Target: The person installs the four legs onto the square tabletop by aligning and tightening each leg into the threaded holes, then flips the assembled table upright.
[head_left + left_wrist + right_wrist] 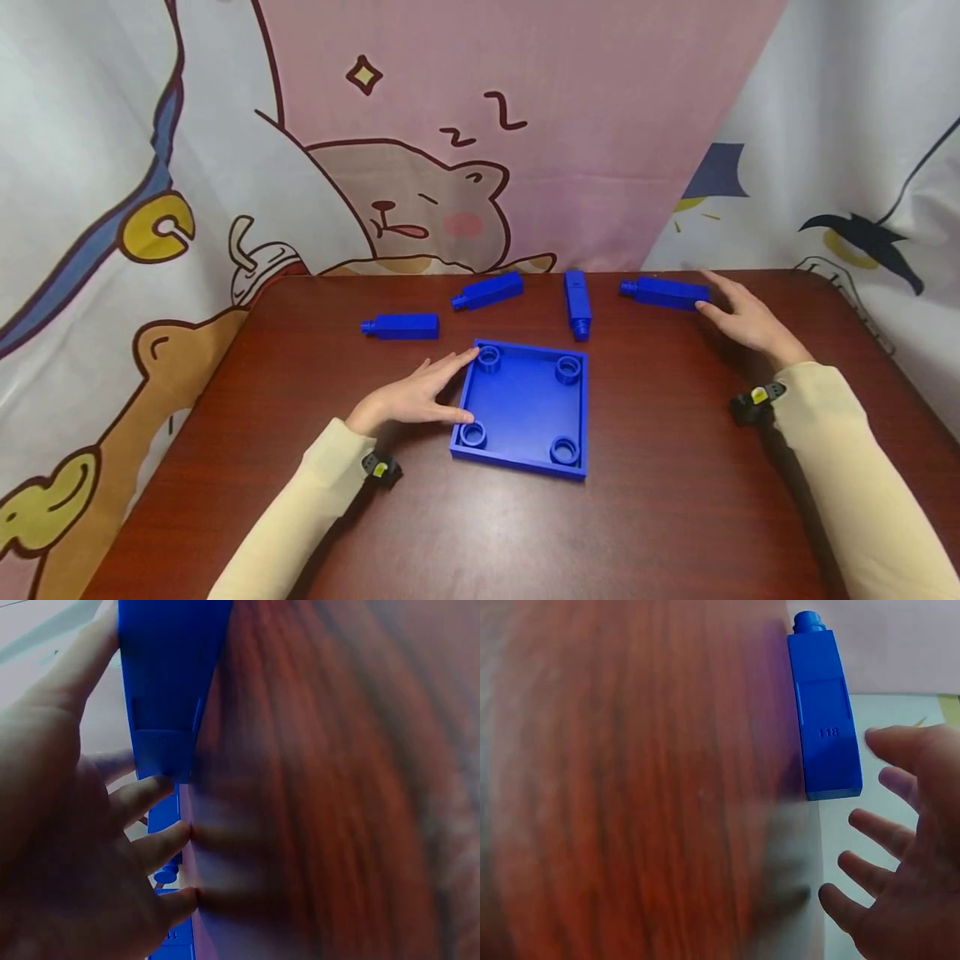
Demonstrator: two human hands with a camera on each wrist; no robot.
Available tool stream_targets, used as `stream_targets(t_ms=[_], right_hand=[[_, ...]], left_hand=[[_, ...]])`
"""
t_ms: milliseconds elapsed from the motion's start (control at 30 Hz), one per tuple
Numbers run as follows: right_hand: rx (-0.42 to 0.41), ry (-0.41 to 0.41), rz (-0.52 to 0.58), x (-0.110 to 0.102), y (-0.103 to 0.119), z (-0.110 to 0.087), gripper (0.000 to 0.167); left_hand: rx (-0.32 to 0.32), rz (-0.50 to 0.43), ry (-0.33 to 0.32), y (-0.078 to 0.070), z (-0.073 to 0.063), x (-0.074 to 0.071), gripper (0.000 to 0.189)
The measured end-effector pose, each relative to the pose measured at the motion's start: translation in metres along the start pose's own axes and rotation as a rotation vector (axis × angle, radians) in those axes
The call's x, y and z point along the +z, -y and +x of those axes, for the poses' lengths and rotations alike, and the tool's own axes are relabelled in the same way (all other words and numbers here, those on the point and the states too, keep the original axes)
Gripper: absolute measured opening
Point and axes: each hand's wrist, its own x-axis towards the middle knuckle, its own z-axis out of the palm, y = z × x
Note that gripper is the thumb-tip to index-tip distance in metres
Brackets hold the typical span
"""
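A square blue tray-like panel (525, 400) with a raised rim and a round socket at each corner lies on the table. My left hand (412, 396) rests at its left edge, thumb and fingers spread and touching the rim. Behind the panel's right side, my right hand (750, 321) is beside a blue square post (671, 292) with a threaded end. In the right wrist view the fingers (881, 832) are spread, with a gap between them and the post (829, 735), which bears raised digits.
More blue posts lie behind the panel: one (405, 326) at the left, one (491, 292) slanted, and one (577, 304) pointing toward the front. A printed cloth (600, 125) hangs along the back edge of the dark wooden table (660, 500).
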Motion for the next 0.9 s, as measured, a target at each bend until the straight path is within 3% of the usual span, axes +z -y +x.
stream_targets(t_ms=[300,567,767,900], right_hand=[[0.120,-0.082,0.167,0.004,-0.002,0.000,0.050],[0.212,-0.108,0.219,0.008,-0.013,-0.001,0.053],[0.291,-0.124,0.276,0.014,-0.015,0.002,0.055],[0.302,-0.134,0.300,0.015,-0.015,0.004,0.057]], left_hand=[[0.023,-0.030,-0.039,0.003,-0.005,-0.003,0.098],[0.043,-0.061,-0.073,0.005,-0.004,-0.004,0.097],[0.023,-0.055,-0.070,0.007,-0.004,-0.003,0.098],[0.018,-0.071,-0.076,0.009,-0.006,-0.003,0.098]])
